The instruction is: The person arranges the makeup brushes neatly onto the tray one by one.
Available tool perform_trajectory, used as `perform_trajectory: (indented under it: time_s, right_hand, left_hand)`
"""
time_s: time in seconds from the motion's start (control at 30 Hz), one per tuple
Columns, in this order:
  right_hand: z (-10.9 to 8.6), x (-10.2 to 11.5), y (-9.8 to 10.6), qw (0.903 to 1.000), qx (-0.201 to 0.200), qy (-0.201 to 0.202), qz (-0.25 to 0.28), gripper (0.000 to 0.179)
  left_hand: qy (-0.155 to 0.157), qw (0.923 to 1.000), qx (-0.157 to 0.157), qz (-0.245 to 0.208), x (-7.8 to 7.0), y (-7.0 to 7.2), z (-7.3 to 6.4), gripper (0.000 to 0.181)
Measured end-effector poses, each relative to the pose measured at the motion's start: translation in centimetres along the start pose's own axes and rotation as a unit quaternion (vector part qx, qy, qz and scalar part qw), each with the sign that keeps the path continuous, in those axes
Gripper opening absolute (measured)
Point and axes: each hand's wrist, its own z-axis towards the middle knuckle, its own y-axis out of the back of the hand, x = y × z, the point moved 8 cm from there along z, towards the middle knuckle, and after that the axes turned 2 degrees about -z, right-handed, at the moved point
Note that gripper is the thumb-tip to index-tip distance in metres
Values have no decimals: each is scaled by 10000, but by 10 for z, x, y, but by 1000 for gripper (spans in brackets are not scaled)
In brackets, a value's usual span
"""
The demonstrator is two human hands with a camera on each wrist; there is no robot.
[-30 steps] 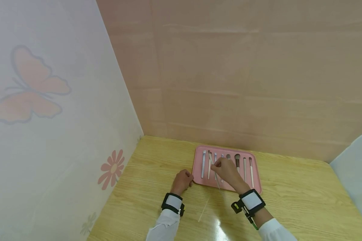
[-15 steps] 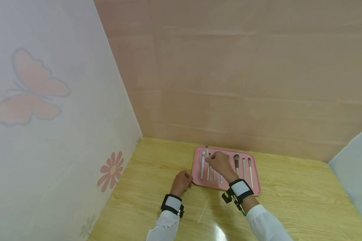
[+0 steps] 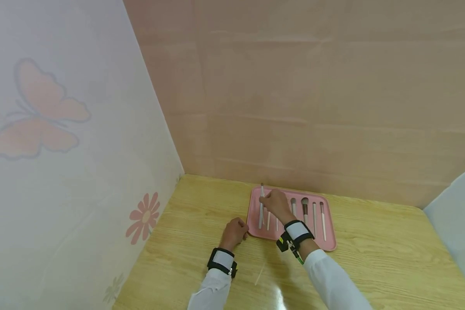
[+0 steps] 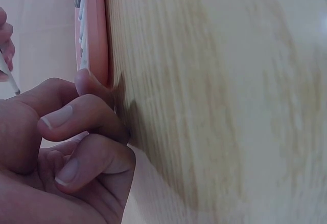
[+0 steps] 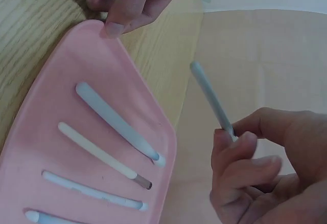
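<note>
My right hand (image 3: 277, 205) pinches a slim makeup brush (image 3: 261, 190) over the left end of the pink tray (image 3: 330, 236). Its dark tip points to the back wall; the pale handle (image 5: 210, 93) shows in the right wrist view, apart from the tray. In that view a pale blue brush (image 5: 116, 122) and a cream brush (image 5: 96, 149) with a brown tip lie in the tray. My left hand (image 3: 234, 234) grips the tray's near left corner, fingers curled in the left wrist view (image 4: 76, 132).
Several more brushes lie side by side in the tray, including a large dark-bristled brush (image 3: 305, 203) and a slim white-handled brush (image 3: 323, 221) at the right. The wooden table (image 3: 387, 254) ends at a brown back wall (image 3: 263, 86) close behind the tray.
My right hand has moved left and toward the back with the brush, from the tray's middle to its left end. The brush now stands straighter. The left hand stays at the corner.
</note>
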Motion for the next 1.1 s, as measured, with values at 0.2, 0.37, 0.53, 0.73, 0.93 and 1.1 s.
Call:
perform_trajectory:
  time_s: [0.2,0.37,0.53,0.73,0.93,1.1]
  right_hand:
    - [9,-2,-8,9998,-7,-176,41,31]
    - [15,-10,-19,9991,-14,-406,86,27]
    - [21,-14,-27,9984,-68,-521,-216,28]
    - [24,-14,-31,9975,-156,-544,-429,27]
    - [26,-12,-39,9973,-126,-413,-593,30]
    - [25,-10,-46,9960,-168,-287,-831,30]
  left_hand:
    - [-40,10000,1,43,0,0,1,9]
    - [-39,10000,22,20,1,-1,2,9]
    - [-75,10000,-2,43,1,-1,2,9]
    - [10,10000,-15,7,1,-1,3,9]
    - [42,10000,-29,-22,4,-3,5,9]
    - [1,10000,-34,-71,3,-3,3,9]
